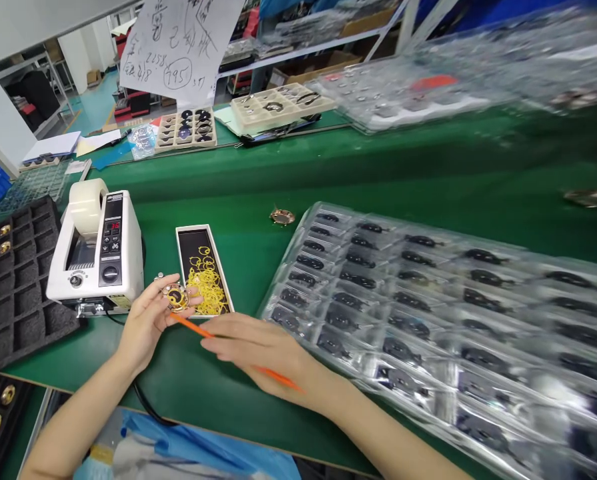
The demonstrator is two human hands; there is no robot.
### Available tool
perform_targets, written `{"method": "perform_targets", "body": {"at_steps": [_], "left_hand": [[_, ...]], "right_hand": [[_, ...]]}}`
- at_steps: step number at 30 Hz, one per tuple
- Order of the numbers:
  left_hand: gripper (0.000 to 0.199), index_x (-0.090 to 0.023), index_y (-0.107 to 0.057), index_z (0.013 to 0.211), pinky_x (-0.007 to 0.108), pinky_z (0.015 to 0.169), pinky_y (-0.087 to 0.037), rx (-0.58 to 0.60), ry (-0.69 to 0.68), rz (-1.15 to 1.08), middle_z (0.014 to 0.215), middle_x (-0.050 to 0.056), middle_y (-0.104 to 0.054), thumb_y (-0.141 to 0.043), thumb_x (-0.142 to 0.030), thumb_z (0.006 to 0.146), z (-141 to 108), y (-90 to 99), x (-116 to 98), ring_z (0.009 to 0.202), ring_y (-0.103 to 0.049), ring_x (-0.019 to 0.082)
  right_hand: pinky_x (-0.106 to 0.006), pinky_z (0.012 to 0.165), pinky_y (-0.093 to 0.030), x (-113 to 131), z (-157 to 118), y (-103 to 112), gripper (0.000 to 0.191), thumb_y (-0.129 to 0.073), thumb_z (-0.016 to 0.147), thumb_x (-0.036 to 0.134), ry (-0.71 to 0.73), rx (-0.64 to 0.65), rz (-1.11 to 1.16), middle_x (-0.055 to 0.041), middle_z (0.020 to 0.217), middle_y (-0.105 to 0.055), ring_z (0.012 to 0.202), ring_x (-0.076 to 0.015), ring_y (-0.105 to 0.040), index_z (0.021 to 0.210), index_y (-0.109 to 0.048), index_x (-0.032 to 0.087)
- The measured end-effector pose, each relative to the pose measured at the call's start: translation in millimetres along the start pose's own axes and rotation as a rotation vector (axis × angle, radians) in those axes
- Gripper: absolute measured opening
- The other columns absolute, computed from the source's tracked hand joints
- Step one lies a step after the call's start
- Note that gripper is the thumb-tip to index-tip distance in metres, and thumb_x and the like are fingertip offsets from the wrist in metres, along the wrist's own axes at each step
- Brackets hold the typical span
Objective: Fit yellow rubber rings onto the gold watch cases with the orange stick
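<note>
Left hand (145,323): you grip a round gold-rimmed part (175,297) in your fingers, just beside the box of yellow rings (205,283).
Right hand (261,350): you clasp an orange stick (273,375), just below that box.

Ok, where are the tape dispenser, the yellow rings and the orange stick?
Tape dispenser (111,243): head view, on its control panel.
Yellow rings (207,290): head view, on the middle of the pile.
Orange stick (278,377): head view, on its lower end.
</note>
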State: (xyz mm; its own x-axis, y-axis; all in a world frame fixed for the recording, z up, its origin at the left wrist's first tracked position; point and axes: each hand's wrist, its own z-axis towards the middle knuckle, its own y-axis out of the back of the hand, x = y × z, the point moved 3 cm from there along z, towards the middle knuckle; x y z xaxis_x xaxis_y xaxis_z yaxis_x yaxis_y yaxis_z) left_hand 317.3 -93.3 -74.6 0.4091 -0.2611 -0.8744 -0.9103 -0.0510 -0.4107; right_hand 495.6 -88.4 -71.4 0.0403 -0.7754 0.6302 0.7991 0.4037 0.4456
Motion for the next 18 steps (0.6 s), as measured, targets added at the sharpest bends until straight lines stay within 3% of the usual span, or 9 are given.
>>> {"method": "perform_targets", "body": {"at_steps": [3, 6, 9, 13, 18], "left_hand": [[0.037, -0.018, -0.060, 0.118, 0.039, 0.095, -0.052, 0.001, 0.003, -0.009, 0.104, 0.008, -0.074, -0.062, -0.024, 0.082, -1, 0.3, 2, 0.101, -0.070, 0.024], [0.037, -0.021, -0.060, 0.119, 0.040, 0.098, -0.051, 0.020, 0.005, 0.009, 0.113, 0.007, -0.071, -0.063, -0.025, 0.083, -3, -1.3, 5, 0.109, -0.066, 0.025], [0.035, -0.025, -0.061, 0.119, 0.037, 0.099, -0.051, 0.078, -0.002, 0.013, 0.119, 0.004, -0.068, -0.065, -0.025, 0.084, -6, -5.4, 9, 0.116, -0.062, 0.023], [0.035, -0.027, -0.062, 0.120, 0.036, 0.100, -0.051, 0.137, 0.000, 0.003, 0.123, 0.003, -0.067, -0.065, -0.025, 0.085, -8, -9.8, 15, 0.117, -0.061, 0.021], [0.032, -0.024, -0.065, 0.114, 0.033, 0.094, -0.054, 0.095, 0.041, -0.036, 0.112, 0.003, -0.072, -0.068, -0.023, 0.082, -6, -7.8, 18, 0.110, -0.065, 0.021]], "right_hand": [[-0.032, 0.079, -0.060, 5, -4, -1, 0.035, -0.055, 0.089, 0.009, 0.069, -0.060, -0.070, -0.0082, 0.096, -0.076, 0.091, -0.0199, -0.071, 0.119, -0.067, 0.024], [-0.030, 0.072, -0.061, 7, -7, 6, 0.036, -0.058, 0.089, 0.011, -0.082, -0.305, -0.064, -0.0046, 0.091, -0.077, 0.082, -0.0195, -0.073, 0.119, -0.067, 0.029], [-0.029, 0.067, -0.062, 9, -7, 9, 0.031, -0.063, 0.086, 0.011, -0.223, -0.414, -0.107, -0.0028, 0.085, -0.077, 0.073, -0.0191, -0.073, 0.109, -0.072, 0.030], [-0.029, 0.069, -0.063, 9, -3, 3, 0.026, -0.059, 0.088, 0.010, -0.195, -0.417, -0.211, -0.0044, 0.088, -0.077, 0.074, -0.0181, -0.074, 0.105, -0.072, 0.025], [-0.032, 0.080, -0.063, 6, -4, -10, 0.022, -0.052, 0.090, 0.005, 0.139, -0.252, -0.472, -0.0112, 0.093, -0.076, 0.091, -0.0196, -0.072, 0.104, -0.068, 0.012]]}}
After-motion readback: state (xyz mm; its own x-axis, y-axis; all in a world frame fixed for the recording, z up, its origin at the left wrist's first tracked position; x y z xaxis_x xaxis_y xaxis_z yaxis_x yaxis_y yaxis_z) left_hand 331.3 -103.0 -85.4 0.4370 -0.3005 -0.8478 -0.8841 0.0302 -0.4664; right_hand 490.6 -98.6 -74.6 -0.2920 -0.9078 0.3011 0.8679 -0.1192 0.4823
